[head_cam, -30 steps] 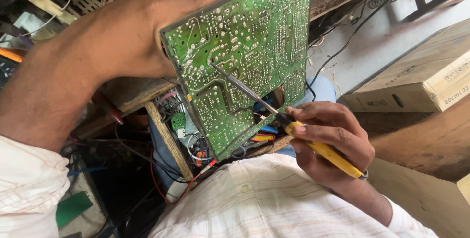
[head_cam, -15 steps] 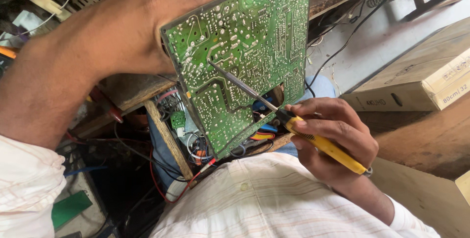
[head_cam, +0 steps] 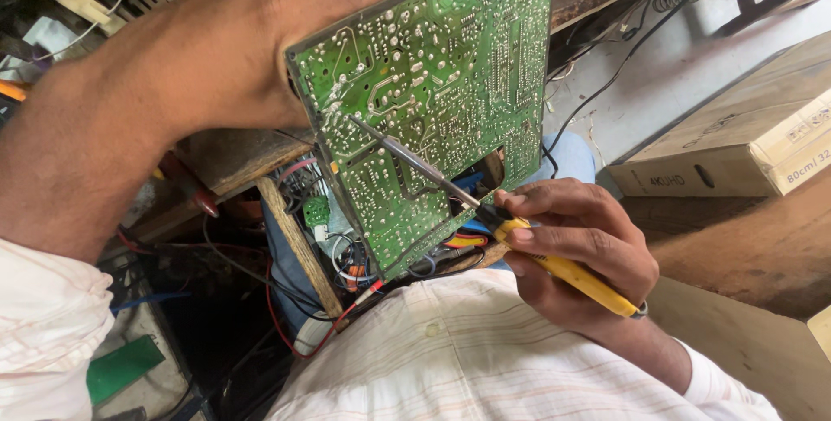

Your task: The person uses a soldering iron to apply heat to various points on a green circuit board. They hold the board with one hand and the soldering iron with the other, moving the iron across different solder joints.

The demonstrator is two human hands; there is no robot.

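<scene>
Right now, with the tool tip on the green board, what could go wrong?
The left hand holds the circuit board by one edge only, so pressure from the yellow-handled tool in the right hand could tilt it. The tip may slip across close solder points. The loose wires below could snag.

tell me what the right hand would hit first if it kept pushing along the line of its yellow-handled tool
The right hand holds a yellow-handled soldering iron whose tip already seems to touch the green circuit board, held by the left hand. It would likely meet the board first.
</scene>
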